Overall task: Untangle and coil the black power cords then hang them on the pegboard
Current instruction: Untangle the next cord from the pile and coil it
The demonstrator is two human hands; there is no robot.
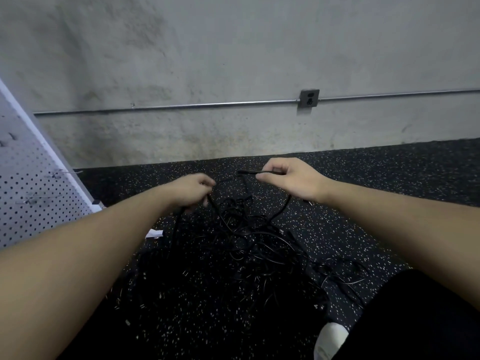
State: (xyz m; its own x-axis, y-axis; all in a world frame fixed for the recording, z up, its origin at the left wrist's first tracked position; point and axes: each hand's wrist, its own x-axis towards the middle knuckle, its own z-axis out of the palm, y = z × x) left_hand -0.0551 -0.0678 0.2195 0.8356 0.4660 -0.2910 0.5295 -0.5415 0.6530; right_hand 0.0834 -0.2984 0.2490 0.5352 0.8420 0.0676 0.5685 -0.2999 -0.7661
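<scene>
Leaning at the left edge of the frame is a white pegboard (28, 178), its face dotted with holes and carrying a few metal hooks (66, 173); its lower corner meets the black speckled floor (376, 178). Just right of that corner a small white piece (155, 233) lies on the floor.

Left of centre, the left hand (191, 191) reaches forward with its fingers curled round a black cord, which drops from the fist toward the floor. Below and between both forearms, the tangled black power cords (246, 237) lie in a loose heap on the floor in the centre of the frame, with strands trailing toward the lower right.

Right of centre, the right hand (291, 179) pinches a cord end (250, 172) between thumb and curled fingers, the stiff end pointing left toward the other hand; a loop hangs from it down into the heap.

Above, a metal conduit (181, 106) runs across the grey concrete wall to an outlet box (309, 98) in the upper right. A white shoe toe (331, 339) shows at the lower right.
</scene>
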